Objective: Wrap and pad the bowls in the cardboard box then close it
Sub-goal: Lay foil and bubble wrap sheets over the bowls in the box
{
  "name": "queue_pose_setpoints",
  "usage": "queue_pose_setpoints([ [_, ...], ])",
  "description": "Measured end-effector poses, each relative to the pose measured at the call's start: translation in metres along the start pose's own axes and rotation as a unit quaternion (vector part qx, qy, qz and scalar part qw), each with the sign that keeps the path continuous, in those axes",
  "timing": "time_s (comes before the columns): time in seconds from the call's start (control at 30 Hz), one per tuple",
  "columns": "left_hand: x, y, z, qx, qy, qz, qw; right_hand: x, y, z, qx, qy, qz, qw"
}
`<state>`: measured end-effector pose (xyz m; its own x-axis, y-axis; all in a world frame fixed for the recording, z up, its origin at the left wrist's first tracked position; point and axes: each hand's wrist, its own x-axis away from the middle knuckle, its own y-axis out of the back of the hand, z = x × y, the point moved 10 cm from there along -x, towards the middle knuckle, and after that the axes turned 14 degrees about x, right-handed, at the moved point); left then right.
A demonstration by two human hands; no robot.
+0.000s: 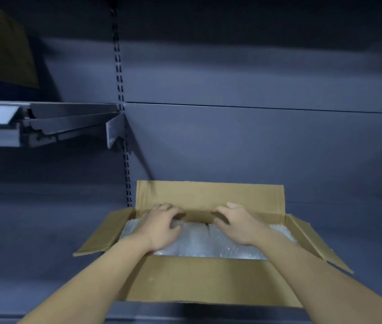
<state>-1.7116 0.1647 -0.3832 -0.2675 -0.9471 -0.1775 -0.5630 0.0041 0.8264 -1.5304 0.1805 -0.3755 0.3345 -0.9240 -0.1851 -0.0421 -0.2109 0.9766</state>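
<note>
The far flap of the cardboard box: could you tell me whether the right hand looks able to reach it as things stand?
Probably yes. The far flap stands upright just behind the right hand, with nothing visible between them.

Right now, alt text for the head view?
A person's left grip and right grip, fingers curled, lie over bubble wrap that fills an open box. The box sits on a dark shelf. What lies under the wrap is hidden.
</note>
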Motion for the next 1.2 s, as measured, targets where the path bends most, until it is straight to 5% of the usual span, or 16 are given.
queue_pose_setpoints([
  [0.13,0.020,0.015,0.040,-0.071,0.122,0.018,0.990,-0.020,-0.009,0.072,0.021,0.075,0.027,0.997],
  [0.27,0.030,0.001,0.046,-0.092,0.152,0.075,0.981,-0.019,-0.030,0.088,0.064,0.066,0.087,0.992],
  [0.77,0.013,-0.014,0.044,-0.103,0.114,0.123,0.981,-0.009,-0.042,0.061,0.051,0.050,0.124,0.990],
  [0.97,0.010,0.003,0.018,-0.147,0.026,0.055,0.987,-0.012,0.014,0.003,-0.117,-0.022,-0.084,0.989],
  [1.2,0.008,-0.027,0.007,-0.098,0.014,0.131,0.986,0.028,-0.030,-0.061,-0.028,-0.048,0.040,0.998],
])
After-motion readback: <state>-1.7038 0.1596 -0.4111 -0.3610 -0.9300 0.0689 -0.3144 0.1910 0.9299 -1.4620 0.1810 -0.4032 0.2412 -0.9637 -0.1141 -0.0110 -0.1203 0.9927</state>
